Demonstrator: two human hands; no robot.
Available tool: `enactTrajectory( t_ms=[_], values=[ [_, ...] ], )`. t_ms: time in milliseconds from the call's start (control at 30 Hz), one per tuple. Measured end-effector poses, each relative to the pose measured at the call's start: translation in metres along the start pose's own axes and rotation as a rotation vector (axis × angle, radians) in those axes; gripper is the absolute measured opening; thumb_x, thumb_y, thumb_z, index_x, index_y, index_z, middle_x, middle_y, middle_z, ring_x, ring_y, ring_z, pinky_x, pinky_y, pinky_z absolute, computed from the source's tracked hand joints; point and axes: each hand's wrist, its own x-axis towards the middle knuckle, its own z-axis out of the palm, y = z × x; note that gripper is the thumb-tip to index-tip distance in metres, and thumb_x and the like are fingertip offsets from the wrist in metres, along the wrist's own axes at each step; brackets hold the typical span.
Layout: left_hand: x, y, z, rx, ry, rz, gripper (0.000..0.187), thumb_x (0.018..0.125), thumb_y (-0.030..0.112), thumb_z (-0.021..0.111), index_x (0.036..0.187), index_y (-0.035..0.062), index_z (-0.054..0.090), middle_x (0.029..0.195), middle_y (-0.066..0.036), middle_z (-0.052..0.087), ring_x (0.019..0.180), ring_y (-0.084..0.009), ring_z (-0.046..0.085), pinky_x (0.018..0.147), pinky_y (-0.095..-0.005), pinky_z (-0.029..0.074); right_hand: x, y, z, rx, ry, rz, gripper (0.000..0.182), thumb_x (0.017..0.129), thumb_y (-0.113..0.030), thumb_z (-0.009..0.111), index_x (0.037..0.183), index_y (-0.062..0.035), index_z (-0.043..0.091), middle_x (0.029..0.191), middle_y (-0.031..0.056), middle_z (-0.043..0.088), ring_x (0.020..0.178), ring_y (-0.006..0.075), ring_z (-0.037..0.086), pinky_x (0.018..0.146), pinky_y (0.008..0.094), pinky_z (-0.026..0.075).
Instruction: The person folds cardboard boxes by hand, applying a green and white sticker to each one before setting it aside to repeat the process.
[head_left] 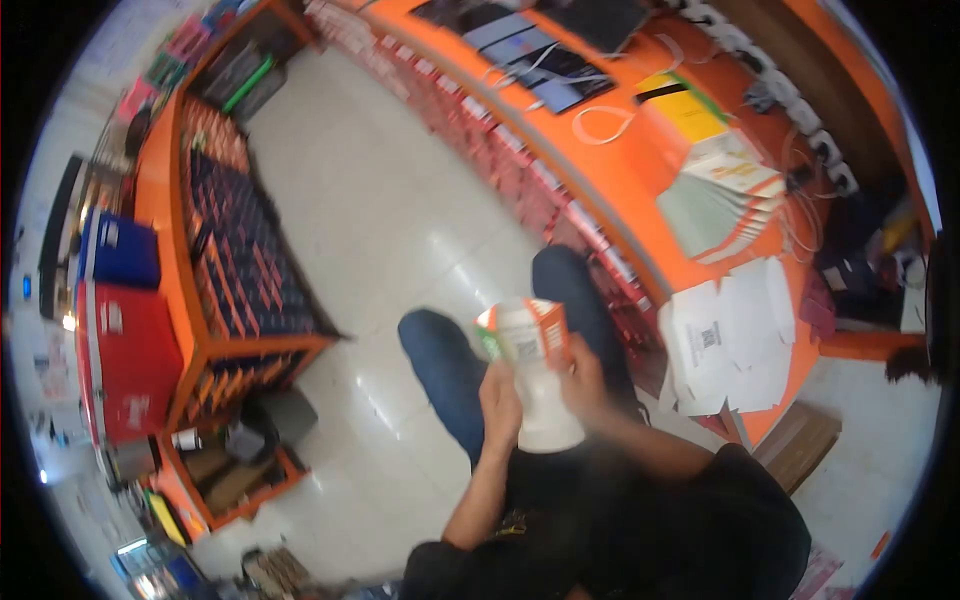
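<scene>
Above my lap I hold a small cardboard carton [548, 408], pale on its long lower part, with orange and green print and a QR code near its top. It looks partly unfolded, though blur hides the folds. My left hand [500, 402] is closed on the carton's left edge. On its right edge, just below the orange panel, my right hand [584, 380] grips with bent fingers. Right of my hands, a fanned stack of flat cartons [705, 215] lies on the orange counter [612, 185].
White unfolded cardboard [735, 340] lies on the counter's near end. Farther along are dark-screened devices [560, 75] with white cables [603, 125]. Shelves of dark boxes [235, 235] stand left across the tiled floor [370, 170], near a red box [135, 360] and a blue box [122, 248].
</scene>
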Motion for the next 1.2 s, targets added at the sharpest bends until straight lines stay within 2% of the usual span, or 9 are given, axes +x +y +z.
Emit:
enactTrajectory(
  t_ms=[100, 200, 333, 600, 933, 1000, 1100, 1133, 1200],
  values=[
    [-0.011, -0.003, 0.006, -0.207, 0.039, 0.002, 0.041, 0.107, 0.030, 0.043, 0.115, -0.0068, 0.061, 0.108, -0.004, 0.064, 0.097, -0.0105, 0.054, 0.082, -0.0293, 0.046, -0.004, -0.019, -0.004, 0.036, 0.035, 0.050, 0.031, 0.099, -0.025, 0.058, 0.082, 0.0003, 0.064, 0.080, 0.0097, 0.054, 0.070, 0.0183, 0.052, 0.061, 0.0309, 0.041],
    [-0.025, -0.008, -0.010, -0.209, -0.073, -0.099, 0.037, 0.105, 0.027, 0.046, 0.118, -0.0049, 0.061, 0.112, -0.007, 0.065, 0.099, -0.0119, 0.057, 0.086, -0.0297, 0.046, -0.018, -0.030, -0.019, 0.136, -0.035, 0.210, 0.034, 0.098, -0.023, 0.060, 0.074, 0.0013, 0.059, 0.079, 0.0091, 0.054, 0.067, 0.0162, 0.050, 0.058, 0.0305, 0.039],
    [-0.038, -0.007, -0.038, -0.351, -0.317, -0.443, 0.053, 0.098, 0.032, 0.058, 0.136, -0.0022, 0.049, 0.131, -0.012, 0.059, 0.119, -0.0222, 0.057, 0.105, -0.0359, 0.041, -0.036, -0.032, -0.041, 0.073, -0.036, 0.023, 0.032, 0.094, -0.016, 0.064, 0.069, 0.0017, 0.054, 0.079, 0.0092, 0.054, 0.065, 0.0140, 0.048, 0.054, 0.0308, 0.037],
    [-0.046, 0.061, -0.019, -0.052, -0.384, -0.746, 0.074, 0.094, 0.052, 0.056, 0.149, 0.0059, 0.036, 0.147, -0.012, 0.047, 0.135, -0.0291, 0.045, 0.111, -0.0493, 0.035, -0.031, -0.059, -0.064, 0.070, -0.205, 0.137, 0.026, 0.094, -0.015, 0.058, 0.113, 0.0025, 0.056, 0.093, 0.0168, 0.052, 0.085, 0.0325, 0.052, 0.077, 0.0407, 0.044],
    [0.038, 0.152, 0.047, 0.199, -0.351, 0.438, 0.046, 0.087, 0.019, 0.058, 0.119, -0.0129, 0.056, 0.113, -0.019, 0.066, 0.098, -0.0229, 0.065, 0.086, -0.0345, 0.051, 0.054, -0.115, -0.117, -0.066, 0.256, -0.431, 0.041, 0.091, -0.013, 0.055, 0.124, 0.0091, 0.046, 0.119, 0.0250, 0.051, 0.105, 0.0347, 0.051, 0.094, 0.0423, 0.042],
    [0.067, 0.189, 0.099, -0.118, -0.337, 0.758, 0.046, 0.094, 0.022, 0.058, 0.126, -0.0104, 0.052, 0.117, -0.018, 0.063, 0.102, -0.0227, 0.064, 0.087, -0.0368, 0.051, 0.057, -0.118, -0.140, -0.011, 0.498, -0.508, 0.039, 0.091, -0.011, 0.054, 0.123, 0.0083, 0.045, 0.120, 0.0255, 0.048, 0.107, 0.0333, 0.050, 0.096, 0.0425, 0.040],
    [0.141, 0.228, 0.170, -0.051, -0.601, 1.069, 0.013, 0.101, 0.017, 0.055, 0.103, 0.0041, 0.056, 0.094, -0.001, 0.060, 0.077, -0.0082, 0.053, 0.064, -0.0214, 0.041, 0.055, -0.106, -0.166, 0.045, 0.617, -0.620, 0.035, 0.089, -0.008, 0.053, 0.120, 0.0072, 0.046, 0.116, 0.0223, 0.050, 0.106, 0.0304, 0.050, 0.095, 0.0418, 0.040],
    [0.157, 0.237, 0.199, 0.118, -0.585, 1.098, 0.013, 0.099, 0.016, 0.056, 0.100, 0.0030, 0.058, 0.096, -0.005, 0.060, 0.082, -0.0124, 0.052, 0.069, -0.0272, 0.042, 0.050, -0.102, -0.170, 0.045, 0.610, -0.623, 0.035, 0.089, -0.008, 0.053, 0.120, 0.0072, 0.046, 0.116, 0.0223, 0.050, 0.106, 0.0304, 0.050, 0.095, 0.0418, 0.040],
    [0.197, 0.232, 0.253, 0.316, -0.297, 1.680, 0.010, 0.089, 0.012, 0.063, 0.090, 0.0022, 0.060, 0.104, -0.014, 0.059, 0.096, -0.0282, 0.055, 0.082, -0.0426, 0.040, 0.042, -0.093, -0.177, -0.014, 0.599, -0.567, 0.032, 0.087, -0.008, 0.053, 0.116, 0.0063, 0.047, 0.111, 0.0205, 0.051, 0.104, 0.0290, 0.050, 0.094, 0.0411, 0.040]
  ],
)
